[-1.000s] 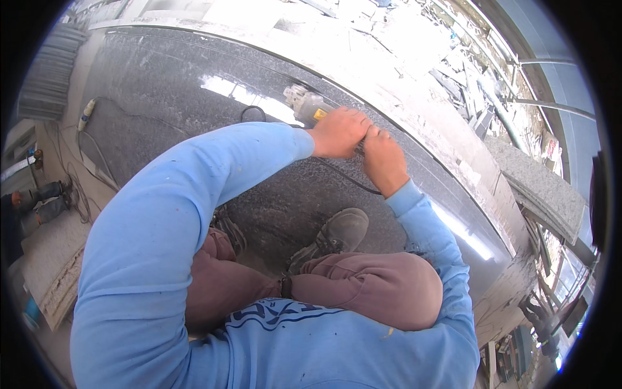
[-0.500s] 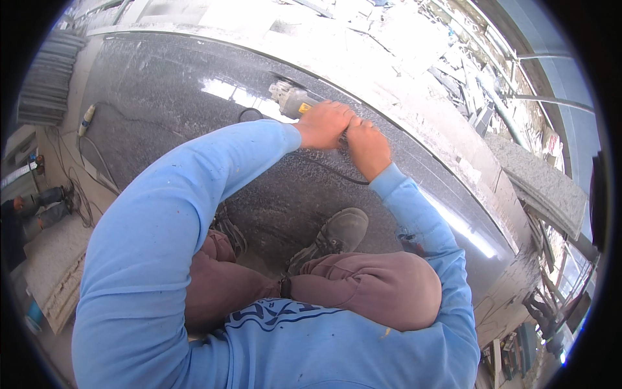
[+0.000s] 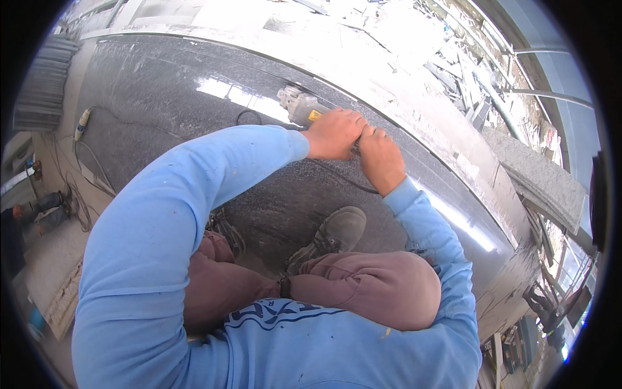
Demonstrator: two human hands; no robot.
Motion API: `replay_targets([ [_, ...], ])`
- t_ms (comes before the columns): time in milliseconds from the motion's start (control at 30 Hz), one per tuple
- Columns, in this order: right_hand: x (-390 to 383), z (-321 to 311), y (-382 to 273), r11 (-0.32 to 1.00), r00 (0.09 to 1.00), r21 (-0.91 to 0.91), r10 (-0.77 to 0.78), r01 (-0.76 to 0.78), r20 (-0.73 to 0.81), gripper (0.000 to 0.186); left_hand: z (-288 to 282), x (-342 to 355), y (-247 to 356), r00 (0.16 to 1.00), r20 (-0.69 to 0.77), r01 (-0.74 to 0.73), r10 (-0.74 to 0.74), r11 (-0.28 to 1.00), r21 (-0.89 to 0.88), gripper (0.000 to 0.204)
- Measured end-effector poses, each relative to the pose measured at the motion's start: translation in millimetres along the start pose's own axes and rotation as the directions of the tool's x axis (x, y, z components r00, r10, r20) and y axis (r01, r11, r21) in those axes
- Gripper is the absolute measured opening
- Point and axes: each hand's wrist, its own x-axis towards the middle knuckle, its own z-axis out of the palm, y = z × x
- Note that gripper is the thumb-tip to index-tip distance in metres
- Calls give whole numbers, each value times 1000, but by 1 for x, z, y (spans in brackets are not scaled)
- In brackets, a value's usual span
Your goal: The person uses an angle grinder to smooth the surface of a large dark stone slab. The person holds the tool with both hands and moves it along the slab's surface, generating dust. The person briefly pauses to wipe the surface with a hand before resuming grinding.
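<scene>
An angle grinder (image 3: pixel 300 106) with a grey metal head lies low over a dark, glossy stone slab (image 3: pixel 162 84), near its far edge. My left hand (image 3: pixel 334 133) is closed around the grinder's body, just behind the head. Right beside it, my right hand (image 3: pixel 381 157) is wrapped round the rear end of the tool, and the two hands touch. Most of the grinder's body is hidden under my fingers. The disc is mostly hidden by the head; only a dark blurred edge shows beyond it. A dark power cable (image 3: pixel 343 176) trails from the tool across the slab.
My shoe (image 3: pixel 343 228) rests on the slab. At left lie a cable connector (image 3: pixel 83 122), loose cables (image 3: pixel 78 194) and stacked grey slabs (image 3: pixel 42 87). Another person's legs (image 3: pixel 48 211) show at far left. Broken stone pieces (image 3: pixel 466 87) and a thick slab (image 3: pixel 538 178) lie at right.
Both hands and the grinder have shifted a little to the right and nearer to me along the slab. My grip looks the same.
</scene>
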Motion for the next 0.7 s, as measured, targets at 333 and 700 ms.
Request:
replay_targets([
  [333, 31, 15, -15, 1000, 997, -11, 0, -1, -80, 23, -10, -8, -27, 996, 53, 75, -76, 997, 22, 49],
  [700, -2, -3, 0, 998, 998, -40, 46, -47, -30, 24, -10, 6, 8, 998, 67, 15, -18, 999, 39, 49],
])
